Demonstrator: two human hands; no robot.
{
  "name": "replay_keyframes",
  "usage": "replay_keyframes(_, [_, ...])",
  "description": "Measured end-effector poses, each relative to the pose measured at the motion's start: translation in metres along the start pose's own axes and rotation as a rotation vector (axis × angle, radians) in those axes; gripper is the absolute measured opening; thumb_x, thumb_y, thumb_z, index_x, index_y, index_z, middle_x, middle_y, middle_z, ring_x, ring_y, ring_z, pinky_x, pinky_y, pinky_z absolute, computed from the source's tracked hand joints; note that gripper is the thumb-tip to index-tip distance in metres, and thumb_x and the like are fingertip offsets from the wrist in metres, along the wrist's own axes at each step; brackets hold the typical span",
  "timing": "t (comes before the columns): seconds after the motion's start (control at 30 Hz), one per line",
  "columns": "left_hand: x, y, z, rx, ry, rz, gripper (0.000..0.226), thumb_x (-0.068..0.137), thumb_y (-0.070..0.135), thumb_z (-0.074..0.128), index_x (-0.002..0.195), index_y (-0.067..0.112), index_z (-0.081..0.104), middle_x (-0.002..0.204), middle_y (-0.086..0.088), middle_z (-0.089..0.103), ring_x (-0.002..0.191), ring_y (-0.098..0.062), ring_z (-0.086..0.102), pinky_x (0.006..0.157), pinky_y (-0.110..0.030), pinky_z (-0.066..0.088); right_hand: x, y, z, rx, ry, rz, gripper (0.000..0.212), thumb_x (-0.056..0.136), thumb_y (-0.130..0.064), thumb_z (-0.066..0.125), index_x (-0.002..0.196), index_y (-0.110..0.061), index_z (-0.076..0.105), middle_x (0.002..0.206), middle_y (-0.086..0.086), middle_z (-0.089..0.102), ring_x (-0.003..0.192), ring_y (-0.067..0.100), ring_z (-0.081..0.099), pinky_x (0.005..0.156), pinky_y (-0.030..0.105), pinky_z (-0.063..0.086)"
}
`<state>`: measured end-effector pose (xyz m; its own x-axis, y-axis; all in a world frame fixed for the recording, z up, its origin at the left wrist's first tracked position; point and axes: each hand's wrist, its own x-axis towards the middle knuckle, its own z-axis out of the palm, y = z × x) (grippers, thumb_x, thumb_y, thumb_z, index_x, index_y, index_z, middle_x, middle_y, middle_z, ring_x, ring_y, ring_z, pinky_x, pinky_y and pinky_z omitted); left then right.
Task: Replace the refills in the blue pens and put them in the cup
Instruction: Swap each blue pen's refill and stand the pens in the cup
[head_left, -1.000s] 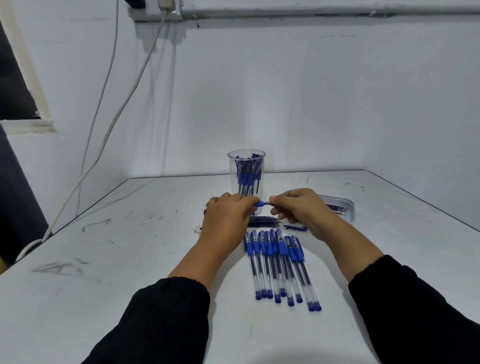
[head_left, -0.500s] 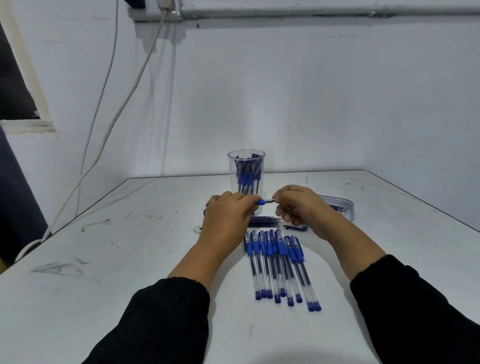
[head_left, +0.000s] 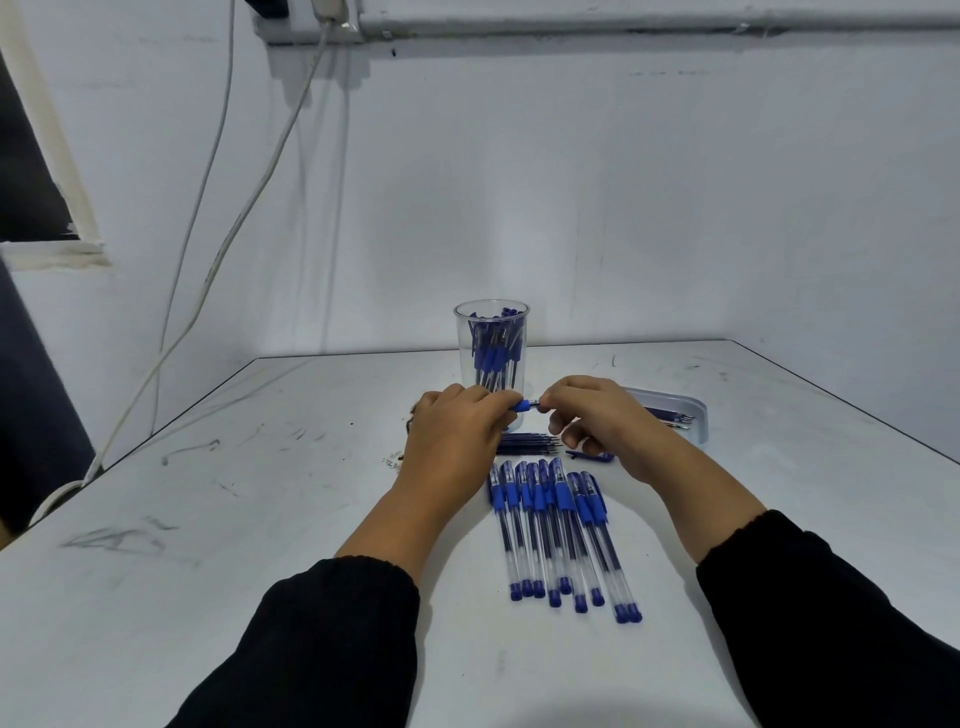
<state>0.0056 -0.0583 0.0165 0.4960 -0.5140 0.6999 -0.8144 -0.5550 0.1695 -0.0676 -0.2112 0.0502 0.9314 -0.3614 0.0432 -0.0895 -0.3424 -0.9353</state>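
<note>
Blue-gripped pen (head_left: 525, 404) pinched between both hands' fingers (head_left: 498, 401).

White cables (head_left: 223, 249) hang down the wall (head_left: 623, 208) — scuffed table (head_left: 208, 545) below.

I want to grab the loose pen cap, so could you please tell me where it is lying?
In the head view the loose pen cap lies on the table under the right hand, just beyond the row of pens.
</note>
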Motion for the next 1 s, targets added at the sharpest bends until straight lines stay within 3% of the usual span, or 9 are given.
replay_keyframes(0.27, [0.0, -0.002, 0.003, 0.002, 0.035, 0.048, 0.022, 0.092, 0.023, 0.059, 0.112, 0.024, 0.066, 0.095, 0.001, 0.07, 0.085, -0.023, 0.059, 0.081, -0.039, 0.04, 0.001, 0.0, 0.002, -0.044, 0.033, 0.026, 0.032, 0.095, -0.028, 0.053, 0.067, -0.013, 0.06, 0.062, -0.002, 0.059, 0.052, 0.012, 0.048, 0.049, 0.022, 0.035])
replay_keyframes(0.4, [0.0, -0.003, 0.005, 0.009, 0.052, 0.07, 0.021, 0.088, 0.021, 0.064, 0.108, 0.022, 0.069, 0.091, 0.001, 0.07, 0.081, -0.024, 0.06, 0.076, -0.039, 0.041, 0.001, 0.001, 0.001, -0.064, 0.021, 0.023, 0.033, 0.095, -0.029, 0.052, 0.067, -0.013, 0.059, 0.063, 0.0, 0.059, 0.053, 0.011, 0.048, 0.05, 0.021, 0.035])
replay_keyframes(0.5, [0.001, -0.004, 0.003, 0.018, 0.064, 0.052, 0.021, 0.087, 0.019, 0.066, 0.107, 0.022, 0.07, 0.09, 0.001, 0.07, 0.081, -0.024, 0.06, 0.077, -0.038, 0.041, 0.002, 0.003, -0.005, -0.093, 0.01, 0.013, 0.037, 0.097, -0.037, 0.052, 0.074, -0.014, 0.068, 0.068, -0.002, 0.063, 0.057, 0.012, 0.049, 0.054, 0.022, 0.038])
replay_keyframes(0.57, [0.001, -0.004, 0.002, 0.025, 0.056, 0.021, 0.022, 0.089, 0.019, 0.064, 0.11, 0.022, 0.069, 0.094, 0.002, 0.07, 0.085, -0.024, 0.06, 0.08, -0.037, 0.039, 0.003, 0.005, -0.011, -0.195, 0.066, -0.021, 0.034, 0.096, -0.039, 0.055, 0.078, -0.016, 0.072, 0.071, -0.004, 0.064, 0.061, 0.012, 0.052, 0.062, 0.026, 0.042])
replay_keyframes(0.67, [0.0, -0.005, 0.001, 0.017, 0.047, -0.002, 0.023, 0.091, 0.02, 0.059, 0.113, 0.023, 0.067, 0.099, 0.001, 0.07, 0.089, -0.023, 0.059, 0.082, -0.036, 0.037, 0.007, 0.013, -0.023, -0.629, 0.152, -0.044, 0.017, 0.089, -0.032, 0.066, 0.076, -0.022, 0.072, 0.074, -0.01, 0.065, 0.073, 0.01, 0.059, 0.069, 0.03, 0.048])
replay_keyframes(0.73, [0.0, -0.004, 0.001, 0.014, 0.037, -0.005, 0.023, 0.092, 0.02, 0.058, 0.113, 0.023, 0.067, 0.1, 0.001, 0.07, 0.09, -0.023, 0.058, 0.083, -0.036, 0.036, 0.008, 0.018, -0.027, -0.824, 0.136, 0.009, 0.006, 0.082, -0.024, 0.071, 0.078, -0.023, 0.075, 0.084, -0.004, 0.071, 0.084, 0.016, 0.063, 0.075, 0.032, 0.053])
replay_keyframes(0.9, [-0.001, -0.003, 0.0, 0.025, 0.018, -0.005, 0.024, 0.093, 0.021, 0.058, 0.114, 0.023, 0.066, 0.101, 0.002, 0.069, 0.091, -0.022, 0.057, 0.083, -0.035, 0.035, 0.012, 0.024, -0.026, -0.918, 0.093, 0.063, 0.014, 0.078, -0.021, 0.076, 0.092, -0.023, 0.078, 0.097, 0.0, 0.072, 0.092, 0.019, 0.064, 0.073, 0.028, 0.05])
replay_keyframes(1.0, [-0.001, -0.003, 0.0, 0.029, 0.004, -0.014, 0.024, 0.094, 0.023, 0.055, 0.116, 0.025, 0.065, 0.103, 0.003, 0.069, 0.093, -0.021, 0.057, 0.085, -0.034, 0.035, 0.012, 0.026, -0.027, -0.925, 0.092, 0.04, 0.011, 0.079, -0.021, 0.076, 0.089, -0.025, 0.076, 0.1, -0.002, 0.07, 0.095, 0.018, 0.063, 0.073, 0.027, 0.048])
